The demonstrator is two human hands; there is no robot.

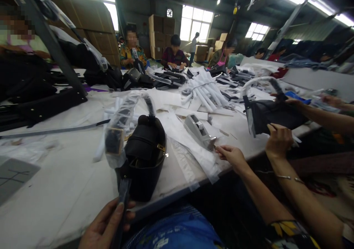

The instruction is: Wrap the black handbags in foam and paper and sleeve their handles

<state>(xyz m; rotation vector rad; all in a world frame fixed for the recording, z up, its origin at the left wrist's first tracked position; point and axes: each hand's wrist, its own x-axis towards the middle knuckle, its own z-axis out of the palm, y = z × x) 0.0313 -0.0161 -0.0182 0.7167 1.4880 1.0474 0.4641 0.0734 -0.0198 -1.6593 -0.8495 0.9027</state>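
Observation:
A black handbag [145,168] stands near the table's front edge, its clear-wrapped handle [138,97] arching over it. Below its near side, my left hand [106,223] is closed around the bag's dark strap [125,190], which has a pale wrapping on it. My right hand [231,156] reaches to the cutter end of a grey tape dispenser [199,131]. Thumb and forefinger are pinched there on the end of the tape, which is hard to make out. White wrapping sheets [188,149] lie between the bag and the dispenser.
At right, a co-worker's hands [279,140] hold another black bag [271,112]. White rolled tubes [206,92] are heaped mid-table. Black bags [35,105] and a metal post [52,38] stand at left. A grey board [16,175] lies front left. Several people sit across the table.

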